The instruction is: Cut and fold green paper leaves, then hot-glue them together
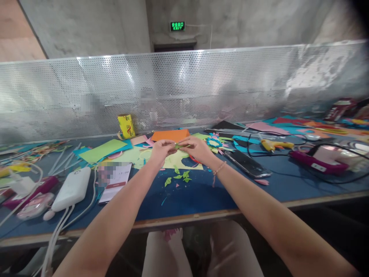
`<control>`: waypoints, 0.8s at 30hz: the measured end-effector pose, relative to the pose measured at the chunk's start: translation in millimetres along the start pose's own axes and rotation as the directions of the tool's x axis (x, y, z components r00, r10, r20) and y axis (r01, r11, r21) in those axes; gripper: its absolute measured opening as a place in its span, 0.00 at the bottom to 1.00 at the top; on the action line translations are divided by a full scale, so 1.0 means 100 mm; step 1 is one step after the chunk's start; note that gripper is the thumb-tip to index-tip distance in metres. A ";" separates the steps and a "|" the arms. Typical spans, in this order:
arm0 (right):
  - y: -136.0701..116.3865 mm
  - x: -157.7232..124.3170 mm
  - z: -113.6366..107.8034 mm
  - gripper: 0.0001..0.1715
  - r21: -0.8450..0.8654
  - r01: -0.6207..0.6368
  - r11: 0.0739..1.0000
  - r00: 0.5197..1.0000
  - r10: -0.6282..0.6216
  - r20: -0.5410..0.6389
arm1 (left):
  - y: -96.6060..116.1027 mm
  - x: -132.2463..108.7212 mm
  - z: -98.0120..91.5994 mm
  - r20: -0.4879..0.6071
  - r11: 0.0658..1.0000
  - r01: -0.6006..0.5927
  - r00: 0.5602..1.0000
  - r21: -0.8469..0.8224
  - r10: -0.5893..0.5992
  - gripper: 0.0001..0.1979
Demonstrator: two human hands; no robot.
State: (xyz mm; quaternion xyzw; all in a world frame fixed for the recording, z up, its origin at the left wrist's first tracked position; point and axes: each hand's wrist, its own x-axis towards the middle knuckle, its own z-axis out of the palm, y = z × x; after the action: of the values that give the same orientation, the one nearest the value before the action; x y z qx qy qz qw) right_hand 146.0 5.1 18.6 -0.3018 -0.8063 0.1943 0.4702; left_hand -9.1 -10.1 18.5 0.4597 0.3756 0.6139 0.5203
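Over the middle of the table, my left hand [162, 151] and my right hand [198, 149] meet at the fingertips, both closed in a pinch. Between them is a small piece of green paper [177, 146], mostly covered by the fingers. Just below lie several cut green paper leaves [186, 176] and tiny scraps. A pale yellow-green sheet [131, 157] is spread under and behind my hands, with an orange sheet [170, 135] beyond it. To the right of my right hand sits a blue paper flower [213, 142] with pink bits.
A black phone [247, 164], a yellow glue gun [275, 145] with a black cable and a purple power strip [318, 161] lie on the right. At left are a white power bank [72, 188] with cables and a lit phone [115, 182]. A perforated metal screen [184, 88] borders the back.
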 end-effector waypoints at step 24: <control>0.02 0.00 -0.01 0.12 -0.099 -0.156 0.983 0.979 0.140 -0.149 | -0.05 -0.08 0.07 0.154 0.990 -0.005 0.988 0.141 -0.017 0.09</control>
State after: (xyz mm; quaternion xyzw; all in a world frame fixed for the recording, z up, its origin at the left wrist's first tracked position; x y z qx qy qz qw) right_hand 147.5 6.4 17.5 -0.3996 -0.7556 0.1620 0.4930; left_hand -0.4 -17.1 14.7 0.5404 0.3779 0.5467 0.5159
